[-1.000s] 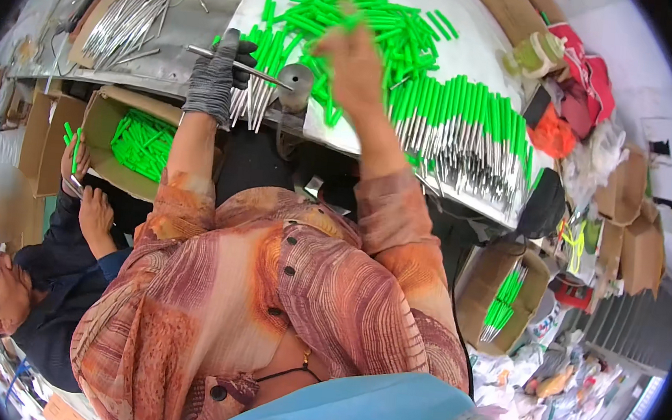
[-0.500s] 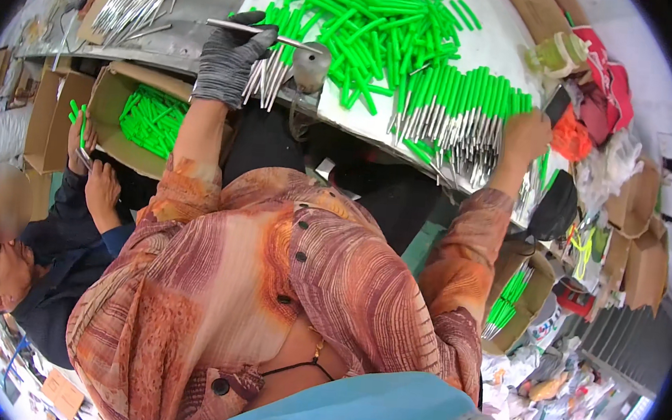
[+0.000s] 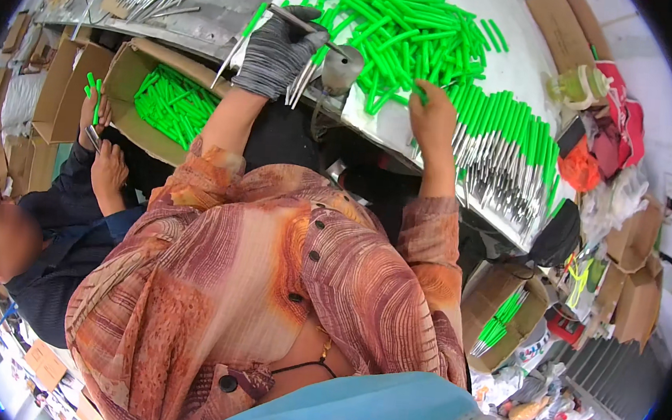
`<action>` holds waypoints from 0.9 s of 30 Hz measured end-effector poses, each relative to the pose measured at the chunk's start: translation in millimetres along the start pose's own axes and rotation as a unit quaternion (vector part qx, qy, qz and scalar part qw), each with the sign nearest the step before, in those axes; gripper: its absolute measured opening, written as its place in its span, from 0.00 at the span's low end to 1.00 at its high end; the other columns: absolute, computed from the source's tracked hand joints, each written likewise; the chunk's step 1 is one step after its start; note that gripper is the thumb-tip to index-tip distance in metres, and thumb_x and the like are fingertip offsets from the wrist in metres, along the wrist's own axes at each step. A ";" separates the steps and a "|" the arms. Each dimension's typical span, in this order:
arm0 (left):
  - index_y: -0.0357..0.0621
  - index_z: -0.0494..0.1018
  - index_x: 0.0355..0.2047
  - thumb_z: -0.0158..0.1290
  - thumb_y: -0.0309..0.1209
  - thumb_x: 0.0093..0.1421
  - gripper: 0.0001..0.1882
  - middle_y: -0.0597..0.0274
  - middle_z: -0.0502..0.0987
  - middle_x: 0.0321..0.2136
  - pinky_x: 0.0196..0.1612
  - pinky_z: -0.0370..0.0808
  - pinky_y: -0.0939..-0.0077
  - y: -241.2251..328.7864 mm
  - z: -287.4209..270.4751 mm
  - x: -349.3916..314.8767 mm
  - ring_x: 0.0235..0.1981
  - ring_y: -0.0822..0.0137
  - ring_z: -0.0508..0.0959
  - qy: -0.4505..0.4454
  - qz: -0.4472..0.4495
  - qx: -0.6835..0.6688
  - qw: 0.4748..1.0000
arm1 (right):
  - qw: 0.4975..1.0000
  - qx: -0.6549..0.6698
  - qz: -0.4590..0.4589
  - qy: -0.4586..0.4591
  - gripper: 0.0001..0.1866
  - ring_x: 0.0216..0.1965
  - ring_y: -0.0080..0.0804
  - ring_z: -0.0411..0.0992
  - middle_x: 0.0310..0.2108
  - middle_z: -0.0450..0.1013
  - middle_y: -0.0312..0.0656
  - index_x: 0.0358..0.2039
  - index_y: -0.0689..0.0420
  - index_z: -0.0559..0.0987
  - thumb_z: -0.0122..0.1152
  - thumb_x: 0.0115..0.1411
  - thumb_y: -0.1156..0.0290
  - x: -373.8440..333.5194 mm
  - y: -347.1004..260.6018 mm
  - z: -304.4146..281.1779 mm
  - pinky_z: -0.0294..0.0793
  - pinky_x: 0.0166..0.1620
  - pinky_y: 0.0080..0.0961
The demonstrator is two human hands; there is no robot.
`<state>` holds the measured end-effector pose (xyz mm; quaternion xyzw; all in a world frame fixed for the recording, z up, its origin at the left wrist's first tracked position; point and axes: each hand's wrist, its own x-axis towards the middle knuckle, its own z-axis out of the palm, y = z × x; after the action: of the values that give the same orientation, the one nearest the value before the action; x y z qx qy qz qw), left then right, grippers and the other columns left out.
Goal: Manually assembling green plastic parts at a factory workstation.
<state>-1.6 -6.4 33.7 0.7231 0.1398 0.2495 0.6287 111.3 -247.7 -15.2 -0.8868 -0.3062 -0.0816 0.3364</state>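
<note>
Gloved left hand [image 3: 278,57] has its fingers closed round a slim metal rod [image 3: 291,18], tip right by the round metal block [image 3: 342,71]! Over the white tabletop [image 3: 521,69], bare right hand [image 3: 435,121] pinches a green tube [image 3: 419,95] beside the loose green pile [image 3: 413,28].

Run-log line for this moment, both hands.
left hand: holds thin silver metal rod | right hand: at slim bright-green tube | right grip: unclear

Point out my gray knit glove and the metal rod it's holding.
Gray knit glove [image 3: 270,58]: head view, on its middle.
Held metal rod [image 3: 301,26]: head view, midway along its shaft.
</note>
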 end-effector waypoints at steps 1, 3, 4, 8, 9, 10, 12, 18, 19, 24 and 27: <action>0.38 0.66 0.43 0.55 0.24 0.53 0.17 0.61 0.75 0.31 0.39 0.71 0.81 3.7 4.2 -0.2 0.34 0.72 0.74 -0.013 0.012 0.049 0.999 | 1.000 -0.003 -0.001 0.002 0.14 0.36 0.45 0.72 0.35 0.72 0.50 0.37 0.57 0.76 0.57 0.48 0.70 3.4 -3.2 -10.0 0.71 0.39 0.35; 0.37 0.66 0.44 0.55 0.26 0.54 0.17 0.60 0.75 0.32 0.41 0.71 0.80 4.9 4.3 -2.9 0.35 0.72 0.74 -0.018 0.025 0.050 0.998 | 0.982 0.178 0.060 0.020 0.14 0.36 0.37 0.72 0.35 0.73 0.46 0.38 0.58 0.77 0.60 0.48 0.70 7.9 -16.2 -23.7 0.70 0.39 0.29; 0.37 0.66 0.43 0.55 0.26 0.54 0.17 0.60 0.75 0.32 0.41 0.71 0.80 7.6 6.9 -2.4 0.35 0.72 0.74 -0.034 0.029 0.105 0.993 | 0.971 0.227 0.071 0.021 0.14 0.34 0.30 0.72 0.36 0.73 0.44 0.37 0.60 0.77 0.62 0.48 0.72 9.2 -16.9 -29.3 0.71 0.36 0.23; 0.38 0.67 0.45 0.55 0.26 0.52 0.19 0.59 0.76 0.34 0.41 0.72 0.78 7.3 12.1 2.1 0.36 0.71 0.76 -0.049 0.037 0.195 0.979 | 0.849 0.508 0.146 0.011 0.13 0.31 0.30 0.73 0.36 0.72 0.48 0.37 0.63 0.74 0.62 0.50 0.76 13.4 -64.5 -52.3 0.74 0.33 0.20; 0.38 0.67 0.46 0.55 0.26 0.52 0.20 0.59 0.76 0.34 0.41 0.72 0.78 8.2 14.5 2.8 0.36 0.71 0.76 -0.064 0.038 0.178 0.981 | 0.849 0.508 0.144 0.009 0.13 0.31 0.30 0.73 0.36 0.72 0.48 0.37 0.63 0.74 0.62 0.50 0.76 13.8 -72.1 -53.3 0.74 0.33 0.20; 0.41 0.69 0.46 0.54 0.27 0.52 0.19 0.59 0.77 0.35 0.42 0.72 0.76 9.8 15.7 2.9 0.36 0.70 0.77 -0.057 0.039 0.255 0.965 | 0.829 0.543 0.130 0.040 0.15 0.31 0.32 0.73 0.37 0.71 0.48 0.39 0.63 0.72 0.62 0.50 0.77 15.0 -80.3 -53.2 0.75 0.33 0.23; 0.43 0.71 0.44 0.53 0.28 0.53 0.17 0.58 0.77 0.35 0.41 0.72 0.76 14.1 15.6 -2.0 0.36 0.68 0.77 -0.061 0.066 0.251 0.964 | 0.787 0.605 0.107 0.062 0.20 0.33 0.38 0.73 0.39 0.69 0.50 0.44 0.62 0.64 0.59 0.52 0.78 19.0 -89.0 -53.5 0.77 0.34 0.29; 0.44 0.74 0.39 0.52 0.31 0.54 0.12 0.55 0.78 0.32 0.39 0.73 0.74 17.7 19.7 -9.7 0.33 0.64 0.78 -0.068 0.059 0.207 0.974 | 0.730 0.673 0.095 0.074 0.21 0.34 0.38 0.72 0.40 0.68 0.50 0.46 0.59 0.61 0.56 0.53 0.80 26.8 -99.3 -43.7 0.76 0.37 0.30; 0.44 0.74 0.39 0.52 0.31 0.54 0.12 0.55 0.78 0.32 0.39 0.73 0.74 16.5 20.1 -9.0 0.33 0.64 0.78 -0.065 0.059 0.207 0.974 | 0.730 0.673 0.094 0.072 0.21 0.34 0.38 0.72 0.40 0.68 0.50 0.46 0.59 0.61 0.56 0.53 0.80 27.5 -99.7 -43.0 0.76 0.37 0.30; 0.44 0.75 0.39 0.52 0.32 0.55 0.12 0.56 0.78 0.31 0.38 0.73 0.75 9.2 20.7 -8.7 0.32 0.67 0.78 -0.066 0.067 0.178 0.979 | 0.748 0.655 0.081 0.068 0.22 0.35 0.36 0.72 0.39 0.68 0.50 0.47 0.59 0.60 0.57 0.53 0.80 28.0 -99.4 -39.8 0.76 0.38 0.28; 0.44 0.75 0.39 0.52 0.32 0.55 0.12 0.57 0.78 0.31 0.37 0.73 0.76 13.2 20.1 -9.2 0.31 0.68 0.78 -0.064 0.072 0.199 0.975 | 0.760 0.642 0.075 0.067 0.22 0.34 0.35 0.72 0.39 0.68 0.50 0.47 0.59 0.60 0.57 0.53 0.79 27.4 -98.0 -38.7 0.76 0.38 0.28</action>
<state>0.0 -30.2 43.2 0.8564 0.0932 0.2145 0.4603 77.0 -202.0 77.4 -0.4757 -0.1956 0.1006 0.8517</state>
